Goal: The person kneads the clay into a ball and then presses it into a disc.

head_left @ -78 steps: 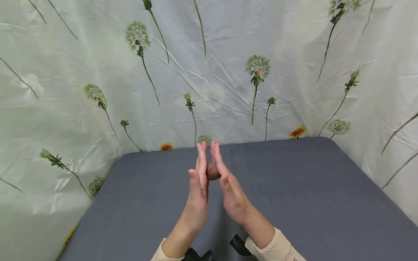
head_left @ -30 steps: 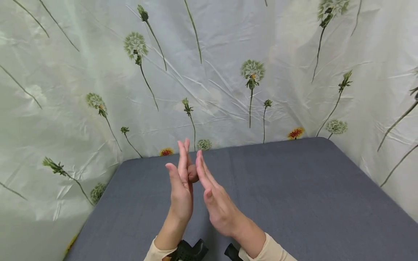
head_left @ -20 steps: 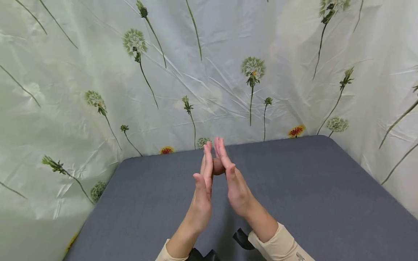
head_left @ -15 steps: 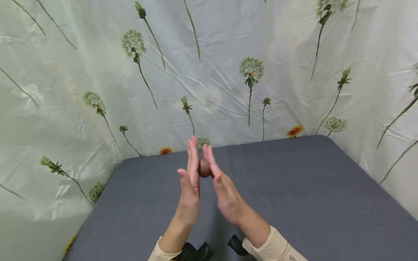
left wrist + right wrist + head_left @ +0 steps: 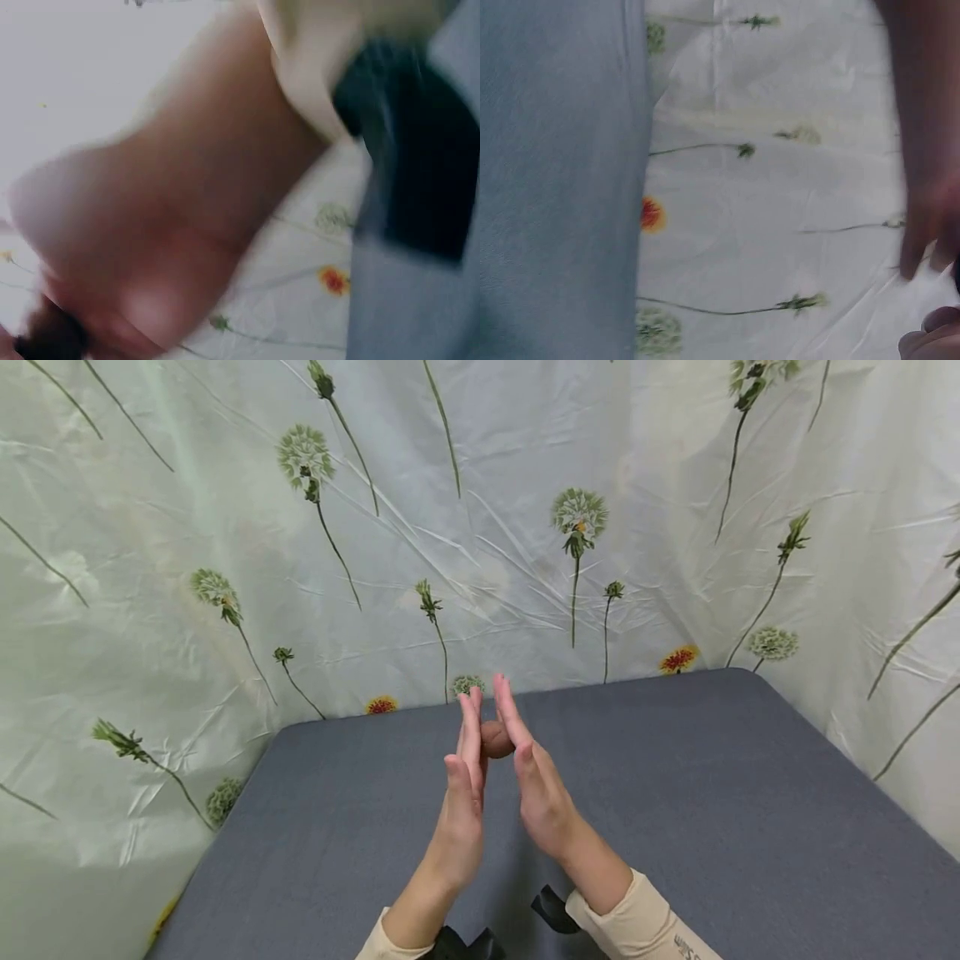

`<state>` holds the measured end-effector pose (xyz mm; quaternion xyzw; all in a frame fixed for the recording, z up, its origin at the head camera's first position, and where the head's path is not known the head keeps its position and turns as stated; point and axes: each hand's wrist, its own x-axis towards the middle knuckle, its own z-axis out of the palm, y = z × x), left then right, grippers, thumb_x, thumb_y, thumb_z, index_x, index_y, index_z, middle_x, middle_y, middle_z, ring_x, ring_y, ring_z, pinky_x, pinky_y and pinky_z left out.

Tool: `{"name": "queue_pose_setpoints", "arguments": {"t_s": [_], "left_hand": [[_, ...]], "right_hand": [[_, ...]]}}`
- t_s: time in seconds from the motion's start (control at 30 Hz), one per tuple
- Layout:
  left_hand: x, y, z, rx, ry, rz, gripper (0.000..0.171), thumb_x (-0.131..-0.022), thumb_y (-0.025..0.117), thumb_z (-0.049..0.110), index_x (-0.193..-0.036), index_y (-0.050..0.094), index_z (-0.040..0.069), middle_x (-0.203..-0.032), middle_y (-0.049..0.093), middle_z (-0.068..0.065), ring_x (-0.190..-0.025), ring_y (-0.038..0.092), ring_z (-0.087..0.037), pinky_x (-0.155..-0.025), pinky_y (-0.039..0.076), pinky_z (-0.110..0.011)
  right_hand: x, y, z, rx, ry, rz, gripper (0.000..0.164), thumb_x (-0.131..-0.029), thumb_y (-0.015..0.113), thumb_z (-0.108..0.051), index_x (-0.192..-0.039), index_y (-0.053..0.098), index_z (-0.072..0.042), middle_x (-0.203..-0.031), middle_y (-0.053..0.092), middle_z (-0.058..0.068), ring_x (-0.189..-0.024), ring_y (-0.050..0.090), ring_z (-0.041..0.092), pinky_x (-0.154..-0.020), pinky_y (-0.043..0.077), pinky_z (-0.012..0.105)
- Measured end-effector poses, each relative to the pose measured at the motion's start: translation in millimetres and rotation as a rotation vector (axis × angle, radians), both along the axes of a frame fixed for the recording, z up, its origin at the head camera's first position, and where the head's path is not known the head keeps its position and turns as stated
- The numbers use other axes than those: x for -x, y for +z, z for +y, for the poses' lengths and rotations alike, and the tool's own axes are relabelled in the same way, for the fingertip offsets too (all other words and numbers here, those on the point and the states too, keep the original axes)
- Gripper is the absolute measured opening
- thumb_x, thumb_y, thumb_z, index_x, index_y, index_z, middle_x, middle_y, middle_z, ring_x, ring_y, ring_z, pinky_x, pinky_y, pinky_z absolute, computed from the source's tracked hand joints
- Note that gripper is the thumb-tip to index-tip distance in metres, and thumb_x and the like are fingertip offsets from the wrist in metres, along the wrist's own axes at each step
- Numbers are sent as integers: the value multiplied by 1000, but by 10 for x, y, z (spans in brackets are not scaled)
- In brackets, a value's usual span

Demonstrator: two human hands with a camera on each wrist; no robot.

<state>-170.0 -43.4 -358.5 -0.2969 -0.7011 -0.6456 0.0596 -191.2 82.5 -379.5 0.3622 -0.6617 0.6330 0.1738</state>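
Observation:
Between my two upright hands in the head view sits a small brown ball (image 5: 497,740), smooth and apparently clay-like. My left hand (image 5: 459,818) has its straight fingers flat against the ball's left side. On the ball's other side, the straight fingers of my right hand (image 5: 542,797) press it, their tips a little higher than the left ones. Both thumbs point up, clear of the ball. The left wrist view shows my left hand (image 5: 150,247) blurred, with a dark shape at the lower left. Only part of a hand shows at the right edge of the right wrist view.
A grey-covered table (image 5: 675,793) lies beneath the hands. Behind it hangs a pale curtain (image 5: 510,460) printed with dandelions and other flowers. Black wrist straps (image 5: 553,910) and beige sleeves (image 5: 637,922) show at the wrists.
The hands rub back and forth, swinging left and right with the ball rolling between them. Since half a second ago they have shifted right, and the right fingertips now stand higher than the left.

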Motion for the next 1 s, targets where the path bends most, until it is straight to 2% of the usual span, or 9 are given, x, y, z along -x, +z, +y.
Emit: {"name": "queue_pose_setpoints", "arguments": {"t_s": [0.1, 0.17, 0.23, 0.33, 0.43, 0.53, 0.73, 0.9, 1.0], "left_hand": [[-8, 38, -31, 5, 21, 43, 80, -106, -7, 73, -172, -14, 27, -180, -17, 10, -168, -14, -20, -128, -8, -72], [38, 89, -106, -18, 58, 46, 81, -105, -6, 75, -172, -11, 30, -175, 26, -2, -157, 24, -16, -132, -2, -64], [108, 131, -208, -45, 99, 33, 80, -105, -5, 76, -172, -9, 32, -122, 59, -4, -118, 49, -11, -132, 15, -52], [195, 157, -328, -74, 142, -16, 81, -103, -3, 79, -172, -7, 35, -71, 34, 5, -87, 49, -8, -125, 26, -41], [216, 116, -331, -64, 115, -57, 83, -103, -3, 79, -172, -10, 32, -111, 73, 9, -137, 55, -8, -132, 16, -52], [169, 50, -207, -38, 49, -72, 83, -104, -3, 78, -171, -15, 30, -178, 21, 16, -168, 9, -11, -134, 2, -62], [7, -6, 19, -8, -56, -33, 79, -106, -4, 74, -169, -22, 29, -181, -12, 9, -169, -15, -22, -131, -6, -68], [-5, 73, -31, -33, -3, 18, 78, -107, -4, 72, -171, -15, 29, -181, -12, 10, -168, -13, -19, -130, -8, -70], [88, 114, -147, -71, 70, 7, 80, -106, -2, 75, -171, -12, 30, -160, 51, 3, -161, 21, -16, -133, -2, -64]], "right_hand": [[30, -39, -28, 8, 67, -68, 79, -114, 6, -62, -174, -1, -11, -183, 4, 4, -170, 3, 27, -133, 4, 59], [13, -67, -88, -32, 100, -87, 79, -114, 6, -63, -173, -3, -12, -183, 2, 3, -170, 2, 26, -134, 5, 59], [-25, -88, -156, -85, 120, -102, 77, -114, 7, -63, -173, -3, -15, -182, 1, -1, -169, 1, 22, -136, 8, 51], [-91, -103, -221, -149, 114, -82, 73, -115, 6, -59, -173, -4, -16, -182, -4, -3, -169, 0, 23, -137, 10, 45], [-127, -80, -203, -159, 70, -29, 75, -115, 7, -60, -173, 0, -14, -182, -8, -2, -170, -3, 25, -136, 9, 49], [-108, -35, -113, -127, 1, 32, 77, -114, 7, -61, -173, 5, -11, -183, -6, 2, -170, -1, 26, -137, 8, 43], [14, 14, 85, -21, -17, 32, 71, -116, 7, -56, -174, 2, -16, -164, 49, 18, -164, 28, 17, -134, 15, 31], [4, -18, 28, -26, 79, -62, 74, -115, 9, -60, -174, -4, -18, -182, 15, 5, -170, 4, 19, -136, 4, 51], [-52, -60, -86, -90, 89, -70, 74, -115, 11, -60, -173, -4, -17, -183, 1, -2, -170, 2, 21, -137, 7, 38]]}}
